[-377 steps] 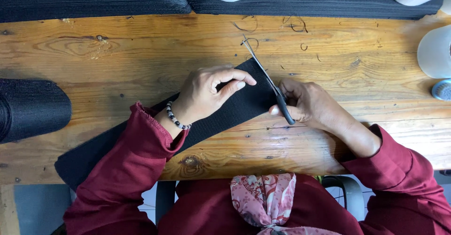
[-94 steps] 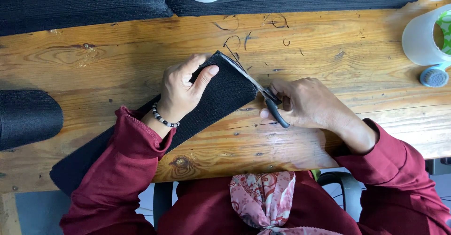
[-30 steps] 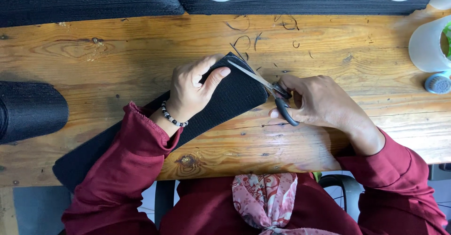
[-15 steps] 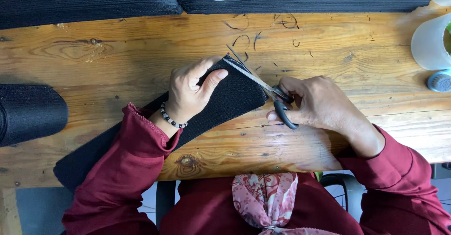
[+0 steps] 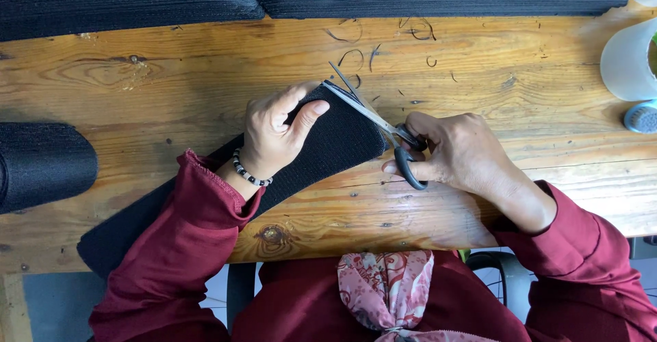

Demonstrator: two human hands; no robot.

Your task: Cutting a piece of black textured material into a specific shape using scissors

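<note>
Roll of black ribbed fabric (image 5: 44, 164) lay at the left edge of the wooden tabletop (image 5: 171, 68), apart from the work. Stacks of the same black material (image 5: 130, 0) ran along the far edge.

Black elastic band (image 5: 321, 147) stretched diagonally from the near-left corner toward the middle of the tabletop, its far end lifted a little. Left hand (image 5: 277, 137), with a beaded bracelet (image 5: 246, 172) at the wrist, lay flat on that end, fingers spread and thumb pressed on top, pinning it down rather than gripping it.

Scissors (image 5: 383, 126) met the band's cut end just right of the left hand: blades parted, set along the end edge, tips pointing toward the far edge. Right hand (image 5: 458, 154) closed through the black handles, fingers curled tight round them.

Thin black trimmings (image 5: 356, 58) lay scattered on the bare wood beyond the blades, near the far edge. Judged from those: trimming of the end well under way, though not finished, blades open at the edge. Long remainder of the band uncut.

White cup-shaped container (image 5: 626, 61) and small blue cap (image 5: 642, 117) stood at the right edge, well apart.
</note>
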